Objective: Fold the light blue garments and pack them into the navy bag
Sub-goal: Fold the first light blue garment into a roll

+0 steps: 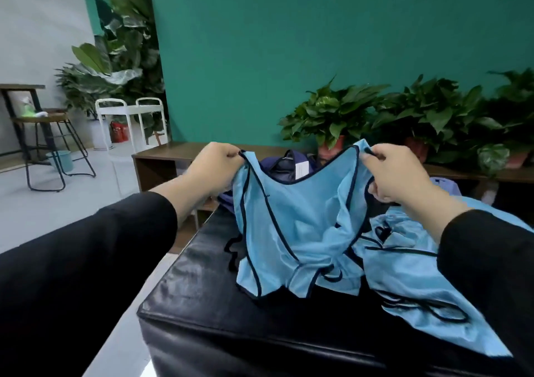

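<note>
A light blue vest (291, 226) with dark navy trim hangs upright over a black padded bench (231, 324), its lower hem crumpled on the top. My left hand (215, 168) pinches its left shoulder strap and my right hand (396, 174) pinches the right strap. Behind the vest's neckline sits the navy bag (284, 164), mostly hidden, with a white label showing. More light blue garments (419, 284) lie in a loose heap on the bench at the right.
A brown wooden low shelf (161, 160) runs behind the bench along the teal wall, with potted plants (332, 119) on it. A white cart (130, 113), a metal stool (49, 151) and a teal bucket stand at the far left on the grey floor.
</note>
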